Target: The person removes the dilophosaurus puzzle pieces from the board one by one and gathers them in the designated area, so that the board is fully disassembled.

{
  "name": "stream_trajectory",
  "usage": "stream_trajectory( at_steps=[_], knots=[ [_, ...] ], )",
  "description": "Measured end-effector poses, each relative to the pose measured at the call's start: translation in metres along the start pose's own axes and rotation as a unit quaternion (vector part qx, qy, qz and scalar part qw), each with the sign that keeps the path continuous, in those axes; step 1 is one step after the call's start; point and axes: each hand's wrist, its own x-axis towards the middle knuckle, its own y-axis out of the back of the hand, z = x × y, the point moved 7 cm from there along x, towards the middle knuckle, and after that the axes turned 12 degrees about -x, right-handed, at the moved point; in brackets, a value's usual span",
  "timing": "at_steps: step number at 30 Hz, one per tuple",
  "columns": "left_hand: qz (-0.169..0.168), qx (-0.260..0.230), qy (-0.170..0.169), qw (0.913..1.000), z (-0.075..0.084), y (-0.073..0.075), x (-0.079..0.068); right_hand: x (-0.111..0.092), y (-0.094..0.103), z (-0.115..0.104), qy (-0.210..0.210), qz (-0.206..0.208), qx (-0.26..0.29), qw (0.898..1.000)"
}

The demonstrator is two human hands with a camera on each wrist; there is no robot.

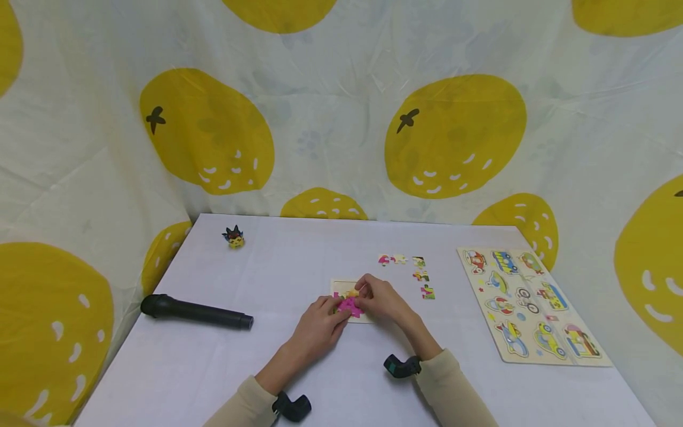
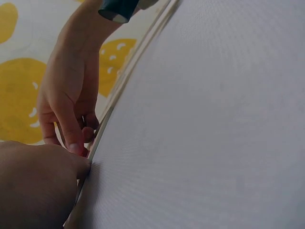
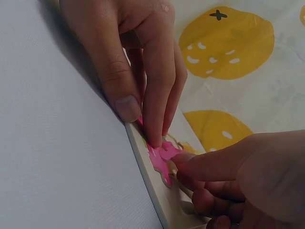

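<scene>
A small light-wood puzzle tray [image 1: 364,319] lies at mid-table, holding joined pink jigsaw pieces [image 1: 349,306]. My left hand [image 1: 318,329] rests over the tray's left side; in the right wrist view, its index fingertip presses the pink pieces [image 3: 158,164] and its thumb lies at the tray's edge [image 3: 145,164]. My right hand [image 1: 383,301] is at the tray's right side. With thumb and finger it pinches a pink puzzle piece [image 3: 169,150] against the others. In the left wrist view, my left hand [image 2: 40,183] hides most of the tray, and my right hand [image 2: 69,95] reaches down beyond it.
Loose puzzle pieces [image 1: 420,276] lie right of the tray, with more pieces [image 1: 392,260] behind it. A wooden vehicle puzzle board [image 1: 525,317] is at the right. A black microphone [image 1: 197,311] lies at the left, and a small figurine [image 1: 233,237] stands at the back left.
</scene>
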Motion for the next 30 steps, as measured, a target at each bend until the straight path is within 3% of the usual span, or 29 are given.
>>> stream_trajectory(
  at_steps=[12,20,30],
  knots=[
    [0.01,-0.005,-0.007,0.9999,0.001,0.002,0.0,-0.002,0.002,0.001,0.003,-0.002,0.016,1.0],
    [0.002,-0.006,0.002,1.0,0.002,0.003,0.001,-0.003,0.018,0.011,-0.017,0.056,0.007,0.998],
    [-0.002,-0.015,0.004,0.9999,0.0,0.001,0.0,-0.001,0.038,0.041,-0.066,0.102,0.027,0.992]
  ],
)
